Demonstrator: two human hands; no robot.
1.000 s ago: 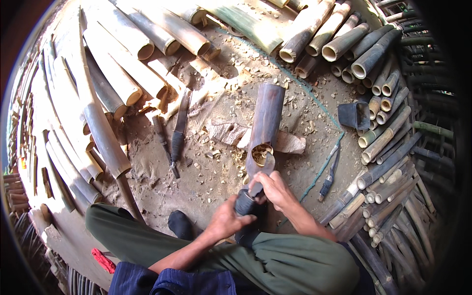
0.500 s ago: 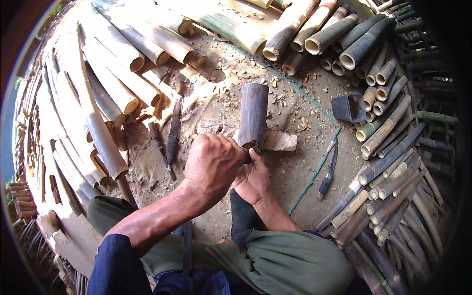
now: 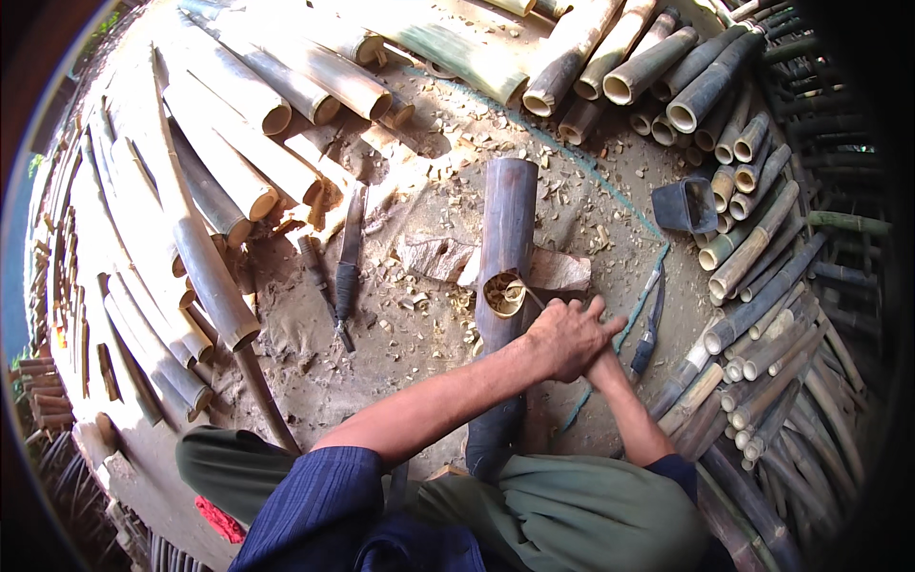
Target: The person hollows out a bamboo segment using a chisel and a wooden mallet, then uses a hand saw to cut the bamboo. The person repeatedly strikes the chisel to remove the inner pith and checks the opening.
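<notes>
A dark bamboo tube [image 3: 508,214] lies lengthwise before me across a flat, rough brown piece [image 3: 562,271]. An opening near its lower part is full of curled pale shavings [image 3: 504,296]. My left hand [image 3: 564,340], to the right of this opening, is closed on a thin tool [image 3: 536,297] whose tip reaches the opening's right rim; its handle is hidden. My right hand [image 3: 602,360] overlaps the left from the right, its fingers mostly hidden. Below my left forearm, a dark-covered foot [image 3: 496,439] meets the tube's lower end.
Knives with dark-wrapped handles lie left [image 3: 347,276] and right [image 3: 647,343] of the tube. A black plastic pot [image 3: 684,206] stands right. Bamboo lengths pile up left [image 3: 205,257], at the back [image 3: 457,59] and right [image 3: 753,253]. Chips litter the ground; a teal cord [image 3: 610,183] crosses it.
Both hands have left the tube's lower end and swung right, my left arm now crossing over it. The opening with shavings has come into sight. The whole view has shifted slightly.
</notes>
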